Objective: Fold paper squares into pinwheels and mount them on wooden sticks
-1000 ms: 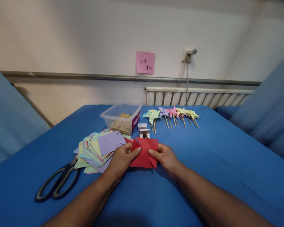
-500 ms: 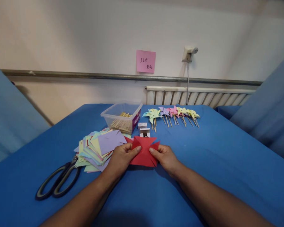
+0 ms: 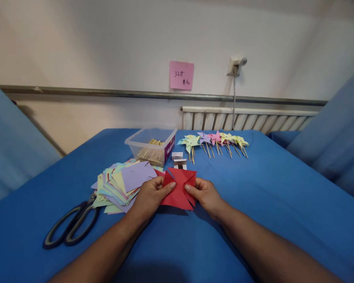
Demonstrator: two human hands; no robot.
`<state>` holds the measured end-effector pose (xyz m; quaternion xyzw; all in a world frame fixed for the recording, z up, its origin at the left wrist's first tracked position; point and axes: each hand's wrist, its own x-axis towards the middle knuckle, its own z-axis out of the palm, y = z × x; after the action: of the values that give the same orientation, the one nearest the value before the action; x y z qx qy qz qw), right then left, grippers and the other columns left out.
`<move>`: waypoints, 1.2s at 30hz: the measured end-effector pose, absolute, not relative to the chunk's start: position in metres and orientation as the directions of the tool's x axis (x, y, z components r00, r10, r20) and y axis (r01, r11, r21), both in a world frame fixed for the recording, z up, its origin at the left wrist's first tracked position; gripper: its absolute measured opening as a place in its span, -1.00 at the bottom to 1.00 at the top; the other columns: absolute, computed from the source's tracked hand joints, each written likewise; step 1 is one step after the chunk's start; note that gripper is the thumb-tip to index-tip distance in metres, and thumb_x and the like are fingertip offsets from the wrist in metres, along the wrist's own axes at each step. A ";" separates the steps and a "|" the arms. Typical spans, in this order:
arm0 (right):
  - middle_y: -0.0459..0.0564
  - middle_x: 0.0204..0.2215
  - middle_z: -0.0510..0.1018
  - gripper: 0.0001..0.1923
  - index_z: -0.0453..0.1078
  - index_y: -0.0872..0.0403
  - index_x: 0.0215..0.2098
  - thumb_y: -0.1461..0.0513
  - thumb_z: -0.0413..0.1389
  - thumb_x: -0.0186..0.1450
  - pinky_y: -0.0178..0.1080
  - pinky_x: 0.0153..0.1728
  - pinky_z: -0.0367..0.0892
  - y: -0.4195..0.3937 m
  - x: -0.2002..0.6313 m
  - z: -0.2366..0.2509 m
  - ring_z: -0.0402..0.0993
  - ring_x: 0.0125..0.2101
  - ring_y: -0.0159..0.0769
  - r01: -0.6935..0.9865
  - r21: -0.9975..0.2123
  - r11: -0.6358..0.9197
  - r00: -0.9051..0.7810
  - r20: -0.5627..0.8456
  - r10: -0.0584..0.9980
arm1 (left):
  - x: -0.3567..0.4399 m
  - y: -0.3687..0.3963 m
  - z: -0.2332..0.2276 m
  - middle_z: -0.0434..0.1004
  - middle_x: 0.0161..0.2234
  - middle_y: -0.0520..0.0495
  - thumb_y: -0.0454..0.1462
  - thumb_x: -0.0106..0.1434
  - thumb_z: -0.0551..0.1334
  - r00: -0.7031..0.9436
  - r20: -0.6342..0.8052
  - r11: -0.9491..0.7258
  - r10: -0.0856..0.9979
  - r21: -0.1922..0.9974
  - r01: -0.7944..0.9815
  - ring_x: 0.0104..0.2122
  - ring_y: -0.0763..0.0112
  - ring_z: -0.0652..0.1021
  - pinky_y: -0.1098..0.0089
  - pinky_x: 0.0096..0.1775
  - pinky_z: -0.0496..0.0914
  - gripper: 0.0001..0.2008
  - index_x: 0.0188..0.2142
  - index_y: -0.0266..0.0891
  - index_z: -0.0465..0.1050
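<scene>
Your left hand (image 3: 150,194) and your right hand (image 3: 204,192) both hold the red paper square (image 3: 178,188), just above the blue table (image 3: 283,196), in the middle of it and close to you. Each hand is closed in a light pinch: the left one takes the left edge between thumb and forefinger, the right one takes the right edge in the same way. You can see cuts from the corners of the red paper, and some of its corners stand up a little.

Just beside your left hand lies a loose pile of coloured paper squares (image 3: 120,182), with a lilac sheet on top. Left of the pile, near the table edge, the scissors (image 3: 69,226) lie flat with the black handles toward you. Behind the red paper stands a small white box (image 3: 179,159), and behind the pile a clear plastic tub (image 3: 152,145) with wooden sticks inside. To the right of the tub, a row of finished pinwheels (image 3: 214,142) on sticks lies on the table. A pink note (image 3: 181,75) is stuck on the wall.
</scene>
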<state>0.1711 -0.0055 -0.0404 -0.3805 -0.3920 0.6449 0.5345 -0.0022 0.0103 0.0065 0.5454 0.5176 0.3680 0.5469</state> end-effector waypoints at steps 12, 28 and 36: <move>-0.07 -0.52 0.56 -0.55 0.50 0.10 -0.40 -0.09 0.31 -0.04 -0.28 -0.43 0.28 -0.008 0.170 -0.036 0.38 -0.55 -0.36 -0.343 -0.934 -0.097 -0.125 -0.057 0.991 | 0.000 0.007 0.012 0.62 -0.37 -0.06 -0.07 0.00 0.39 0.206 -0.172 0.160 0.963 0.984 0.073 -0.45 0.35 0.53 0.42 -0.41 0.34 -0.65 -0.30 -0.26 0.54; -0.16 -0.69 0.41 -0.56 0.37 0.12 -0.53 -0.08 0.29 0.01 -0.36 -0.58 0.13 -0.005 0.173 -0.038 0.22 -0.66 -0.48 -0.322 -0.946 -0.038 0.010 -0.043 0.999 | 0.000 0.007 0.004 0.64 -0.28 -0.18 -0.12 -0.01 0.42 0.307 -0.231 0.249 0.923 0.968 -0.022 -0.33 0.22 0.59 0.29 -0.24 0.42 -0.60 -0.22 -0.32 0.55; -0.21 -0.75 0.30 -0.52 0.25 0.09 -0.63 -0.10 0.27 0.00 -0.38 -0.63 0.01 -0.006 0.173 -0.035 0.10 -0.69 -0.52 -0.259 -0.966 -0.012 0.046 -0.025 0.999 | 0.000 0.004 0.006 0.65 -0.29 -0.19 -0.15 0.02 0.41 0.372 -0.268 0.315 0.889 0.947 -0.070 -0.31 0.21 0.60 0.29 -0.21 0.42 -0.59 -0.16 -0.31 0.57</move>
<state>0.1727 -0.0064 -0.0348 -0.4473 -0.4137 0.5531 0.5683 0.0004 0.0044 0.0064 0.4685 0.4370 0.3509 0.6830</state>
